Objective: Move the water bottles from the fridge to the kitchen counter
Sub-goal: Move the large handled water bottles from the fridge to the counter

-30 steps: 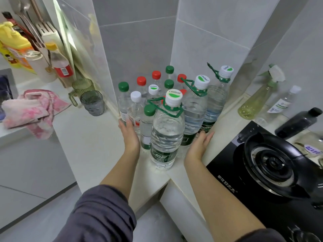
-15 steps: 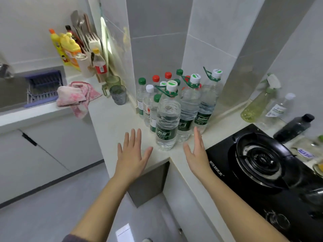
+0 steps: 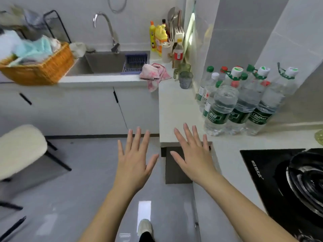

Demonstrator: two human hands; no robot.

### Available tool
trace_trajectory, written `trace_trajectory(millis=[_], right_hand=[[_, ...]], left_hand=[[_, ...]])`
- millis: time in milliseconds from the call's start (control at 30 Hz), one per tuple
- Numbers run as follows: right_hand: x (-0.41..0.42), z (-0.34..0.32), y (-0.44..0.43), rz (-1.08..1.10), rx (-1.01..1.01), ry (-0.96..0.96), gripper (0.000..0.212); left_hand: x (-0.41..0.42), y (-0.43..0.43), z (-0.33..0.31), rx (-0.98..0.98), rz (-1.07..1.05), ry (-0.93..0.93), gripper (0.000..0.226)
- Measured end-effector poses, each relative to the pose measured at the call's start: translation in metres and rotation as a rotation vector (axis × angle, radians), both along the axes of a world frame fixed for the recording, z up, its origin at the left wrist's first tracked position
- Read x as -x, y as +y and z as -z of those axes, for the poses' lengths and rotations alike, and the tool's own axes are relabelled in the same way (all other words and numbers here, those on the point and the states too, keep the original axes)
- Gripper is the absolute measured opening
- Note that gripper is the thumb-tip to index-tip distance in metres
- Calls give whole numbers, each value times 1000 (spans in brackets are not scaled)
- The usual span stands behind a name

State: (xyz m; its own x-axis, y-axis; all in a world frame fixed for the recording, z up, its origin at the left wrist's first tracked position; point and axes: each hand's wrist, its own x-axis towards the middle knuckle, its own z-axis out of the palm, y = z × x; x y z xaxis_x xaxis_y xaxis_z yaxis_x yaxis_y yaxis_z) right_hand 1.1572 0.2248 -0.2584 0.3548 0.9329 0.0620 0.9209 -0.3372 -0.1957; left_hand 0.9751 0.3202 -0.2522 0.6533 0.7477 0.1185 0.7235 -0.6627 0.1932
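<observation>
water bottles (image 3: 222, 109) on desk (image 3: 174, 109): likely full, heavy, slick | grip waist or neck loop | your left hand (image 3: 134, 159), right hand (image 3: 194, 158): fingers (image 3: 138, 137) spread, empty

head-worn view, angled down, counter (image 3: 174, 109) near

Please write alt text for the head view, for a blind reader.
The left hand and the right hand are spread open and empty, near the edge of a white kitchen counter. A cluster of water bottles stands upright in its corner, with a sink at left and a black stove at right.
</observation>
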Motion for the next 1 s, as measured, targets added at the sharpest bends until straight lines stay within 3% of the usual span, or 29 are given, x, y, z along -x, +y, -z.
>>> trace_trajectory(millis=[433,1000], right_hand=[[176,-7,57,-485,-10,-4,72],[567,-9,36,-977,-54,-102,70]], left_hand=[[208,-35,-4,-5,-495,59,78],[591,-153,-8,0,-989,54,72]])
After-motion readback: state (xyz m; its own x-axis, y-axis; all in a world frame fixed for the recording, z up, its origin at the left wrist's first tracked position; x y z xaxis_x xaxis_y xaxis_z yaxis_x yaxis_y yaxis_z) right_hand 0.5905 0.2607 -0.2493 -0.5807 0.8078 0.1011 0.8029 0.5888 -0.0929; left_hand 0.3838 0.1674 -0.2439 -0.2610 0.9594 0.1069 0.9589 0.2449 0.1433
